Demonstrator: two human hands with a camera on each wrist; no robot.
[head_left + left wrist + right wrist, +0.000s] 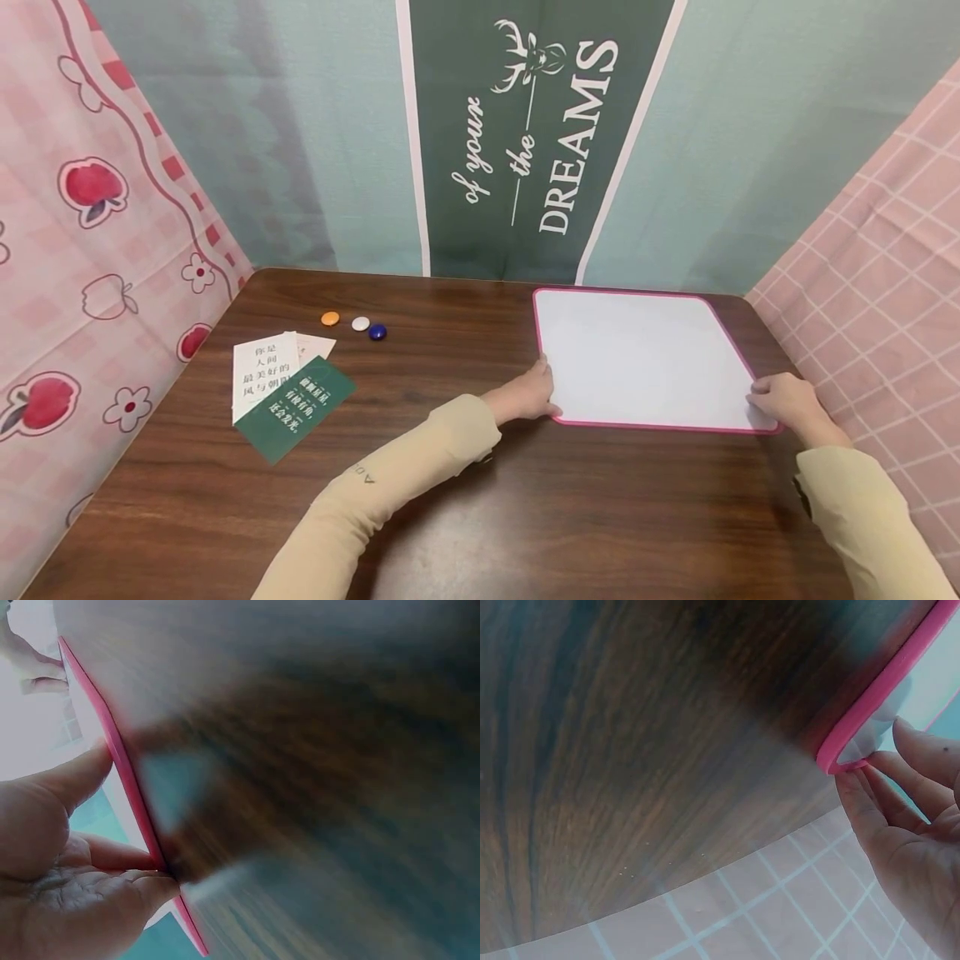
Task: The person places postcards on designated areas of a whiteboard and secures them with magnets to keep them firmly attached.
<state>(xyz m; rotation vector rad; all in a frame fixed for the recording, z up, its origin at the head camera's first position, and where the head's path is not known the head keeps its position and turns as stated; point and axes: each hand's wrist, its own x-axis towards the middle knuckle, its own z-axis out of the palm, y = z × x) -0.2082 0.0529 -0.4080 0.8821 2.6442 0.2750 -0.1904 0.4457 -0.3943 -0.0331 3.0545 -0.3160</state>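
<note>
A whiteboard [637, 358] with a pink rim lies on the right part of the brown wooden table [465, 508]. My left hand [528, 392] grips its left edge close to the front corner; the left wrist view has the thumb and fingers of this hand [67, 877] against the pink rim [124, 765]. At the front right corner, my right hand [798, 408] holds the board. The right wrist view shows the thumb of that hand [915, 802] over the white face and the fingers at the rim's corner [829, 757].
On the table's left lie a white card [258, 362], a green card [296, 410] overlapping it, and a pale card [318, 344] partly beneath. Orange [330, 318], white [361, 323] and blue [377, 332] round pieces sit behind them. Printed curtains [337, 125] surround the table.
</note>
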